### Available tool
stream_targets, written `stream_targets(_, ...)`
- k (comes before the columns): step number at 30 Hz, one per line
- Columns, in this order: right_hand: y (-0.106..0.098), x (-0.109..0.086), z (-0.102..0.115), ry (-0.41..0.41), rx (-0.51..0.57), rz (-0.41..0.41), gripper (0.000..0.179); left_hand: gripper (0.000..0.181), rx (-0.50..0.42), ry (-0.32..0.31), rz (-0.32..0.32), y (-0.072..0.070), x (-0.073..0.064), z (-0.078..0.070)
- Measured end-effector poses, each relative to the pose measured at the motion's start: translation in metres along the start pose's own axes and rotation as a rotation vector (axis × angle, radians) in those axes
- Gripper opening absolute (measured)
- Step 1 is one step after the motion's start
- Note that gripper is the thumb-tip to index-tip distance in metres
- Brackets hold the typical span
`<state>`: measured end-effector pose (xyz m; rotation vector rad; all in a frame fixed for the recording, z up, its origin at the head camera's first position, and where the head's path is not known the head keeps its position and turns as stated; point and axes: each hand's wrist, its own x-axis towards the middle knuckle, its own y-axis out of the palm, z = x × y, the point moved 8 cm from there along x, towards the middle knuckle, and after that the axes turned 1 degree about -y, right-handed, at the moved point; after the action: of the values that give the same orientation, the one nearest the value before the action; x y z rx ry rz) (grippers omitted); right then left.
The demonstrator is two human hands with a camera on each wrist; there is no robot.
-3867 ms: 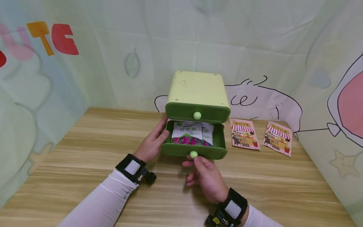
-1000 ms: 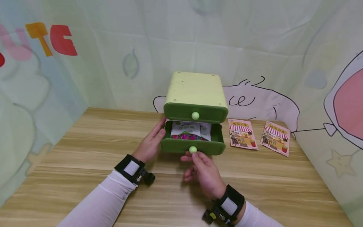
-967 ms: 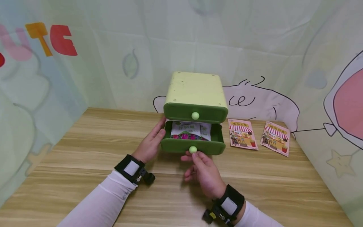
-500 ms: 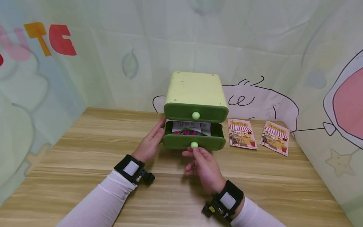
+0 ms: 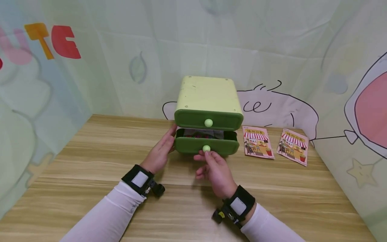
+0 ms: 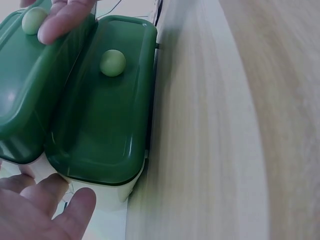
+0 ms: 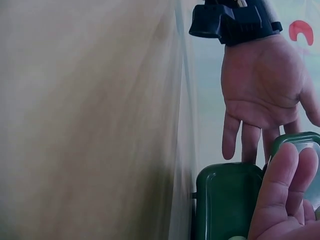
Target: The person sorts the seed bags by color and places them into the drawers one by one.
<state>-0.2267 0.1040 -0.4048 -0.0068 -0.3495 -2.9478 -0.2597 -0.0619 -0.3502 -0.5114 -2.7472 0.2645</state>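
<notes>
A small cream cabinet (image 5: 208, 94) with green drawers stands against the backdrop. Its top drawer (image 5: 190, 119) is closed; the drawer (image 5: 223, 147) under it sticks partway out. White packets with pink flowers (image 5: 198, 133) lie inside, mostly hidden by the drawer front. My right hand (image 5: 219, 173) pinches that drawer's pale green knob (image 5: 206, 148) with thumb and fingertip from below. My left hand (image 5: 158, 154) rests with extended fingers against the cabinet's left side. In the left wrist view, another drawer (image 6: 100, 120) shows closed beneath the pulled-out one.
Two pink packets, a left one (image 5: 258, 142) and a right one (image 5: 292, 147), with shop pictures, lie flat on the wooden table (image 5: 290, 195) right of the cabinet. A printed cloth backdrop (image 5: 121, 67) closes off the back and sides.
My right hand has moved forward with the knob, and the drawer has slid further into the cabinet, covering more of the packets. My left hand stays in place.
</notes>
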Motion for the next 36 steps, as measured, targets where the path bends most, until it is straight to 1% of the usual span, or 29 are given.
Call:
stream_targets(7, 0.001, 0.009, 0.001, 0.003, 0.014, -0.026, 0.042, 0.046, 0.01, 0.001, -0.015, -0.001, 0.0, 0.0)
stream_targets(12, 0.001, 0.014, 0.001, 0.013, 0.031, -0.043, 0.038, 0.047, 0.005, -0.001, -0.011, -0.001, 0.0, -0.001)
stream_targets(20, 0.003, 0.022, 0.001, 0.024, 0.037, -0.041, 0.036, 0.047, 0.016, 0.0, -0.023, -0.001, 0.0, -0.001)
stream_targets(26, 0.003, 0.026, 0.002, 0.041, 0.027, -0.041, 0.033, 0.047, 0.057, -0.017, -0.035, -0.002, 0.0, 0.0)
stream_targets(31, 0.004, 0.029, 0.003, 0.029, 0.025, -0.04, 0.033, 0.048, 0.082, -0.023, -0.042, -0.002, 0.0, 0.0)
stream_targets(36, 0.002, 0.031, 0.002, 0.021, 0.027, -0.036, 0.032, 0.048, 0.081, -0.016, -0.046, -0.002, 0.0, 0.0)
